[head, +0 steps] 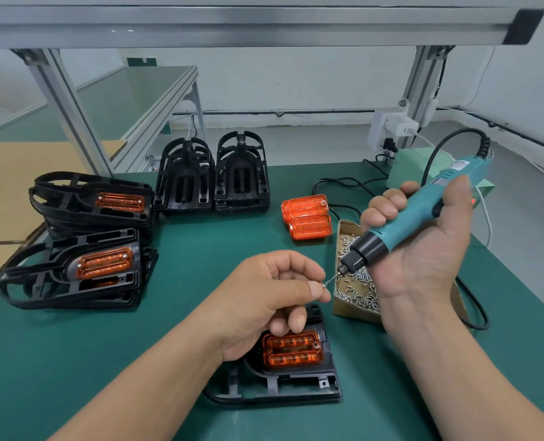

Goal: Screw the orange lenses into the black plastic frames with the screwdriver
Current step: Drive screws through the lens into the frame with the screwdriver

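Orange lens (291,349) under left hand (264,296).

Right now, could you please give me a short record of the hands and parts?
left hand: pinches a screw at the screwdriver tip
right hand: grips the screwdriver near the screw box
frame in work: flat, orange lens seated
loose lenses: piled left of the box
empty frames: two stacks at back
lensed frames: stacked at left

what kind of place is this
Most likely a small factory assembly bench: an aluminium-profile frame stands over the table, identical black frames sit in stacks, and a corded electric screwdriver is held over a box of screws.
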The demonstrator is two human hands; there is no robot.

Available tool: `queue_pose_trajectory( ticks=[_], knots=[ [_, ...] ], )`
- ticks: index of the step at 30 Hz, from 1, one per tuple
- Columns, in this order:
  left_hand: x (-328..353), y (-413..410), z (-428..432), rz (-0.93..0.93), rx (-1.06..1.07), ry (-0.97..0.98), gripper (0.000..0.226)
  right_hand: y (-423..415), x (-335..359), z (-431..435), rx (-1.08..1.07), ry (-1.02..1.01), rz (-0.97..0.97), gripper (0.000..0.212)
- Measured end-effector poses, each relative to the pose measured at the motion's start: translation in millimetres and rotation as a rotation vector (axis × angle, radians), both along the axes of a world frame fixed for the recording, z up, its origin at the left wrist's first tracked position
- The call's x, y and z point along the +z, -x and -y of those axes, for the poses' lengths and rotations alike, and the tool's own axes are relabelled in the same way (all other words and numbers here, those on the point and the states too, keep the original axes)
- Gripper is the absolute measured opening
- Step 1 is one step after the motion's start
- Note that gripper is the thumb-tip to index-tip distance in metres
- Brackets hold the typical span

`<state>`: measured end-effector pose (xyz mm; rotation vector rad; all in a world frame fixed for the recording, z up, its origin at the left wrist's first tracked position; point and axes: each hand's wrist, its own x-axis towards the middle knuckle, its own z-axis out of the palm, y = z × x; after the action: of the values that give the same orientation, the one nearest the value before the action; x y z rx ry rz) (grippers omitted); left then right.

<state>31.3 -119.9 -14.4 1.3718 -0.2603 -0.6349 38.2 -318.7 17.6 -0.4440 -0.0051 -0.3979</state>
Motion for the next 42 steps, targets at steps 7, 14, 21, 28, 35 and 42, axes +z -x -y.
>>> queue_pose_trajectory(
  ticks=[7,14,21,28,35,42],
  knots=[
    [0.7,0.9,-0.8,0.007,-0.007,0.014,0.016,-0.1,-0.7,-0.7,-0.007,0.013,0.000,0.044],
    [-0.1,0.9,-0.7,0.012,-0.013,0.013,0.014,0.7,-0.3,-1.3,-0.009,0.018,-0.008,0.044],
    [-0.4,1.4,-0.8,0.046,-0.008,-0.002,0.015,1.3,-1.1,-2.2,-0.024,0.045,0.000,0.045],
    [-0.5,2.5,3.9,0.132,0.060,-0.068,0.017,0.4,-2.3,-4.4,-0.052,0.094,-0.017,0.046],
    [2.7,4.3,2.2,0.192,0.067,-0.107,0.019,0.8,-2.5,-4.3,-0.033,0.095,-0.022,0.046],
    [2.4,5.6,2.6,0.333,0.094,-0.236,0.021,2.0,-2.3,-5.6,-0.024,0.146,0.000,0.046]
  ],
)
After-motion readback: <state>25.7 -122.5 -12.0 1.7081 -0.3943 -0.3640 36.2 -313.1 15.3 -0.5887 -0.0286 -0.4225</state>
